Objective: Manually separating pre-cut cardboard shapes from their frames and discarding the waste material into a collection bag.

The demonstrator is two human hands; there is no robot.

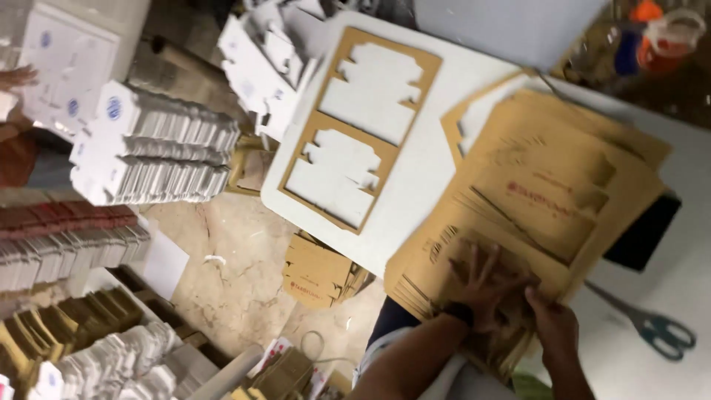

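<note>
The cardboard stack [533, 200] is pressed at its near edge on the white table [429, 178], left hand [485, 285] fingers spread flat, right hand [552, 326] fingers curled over the edge (grip unclear). Uneven pressure could fan sheets toward the scissors [652, 326] at right.

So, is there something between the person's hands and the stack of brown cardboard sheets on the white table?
No, nothing visible is between them. The left hand lies flat on top of the stack of brown cardboard sheets, fingers spread, and the right hand touches its near edge. The scissors lie apart, on the white table.
</note>
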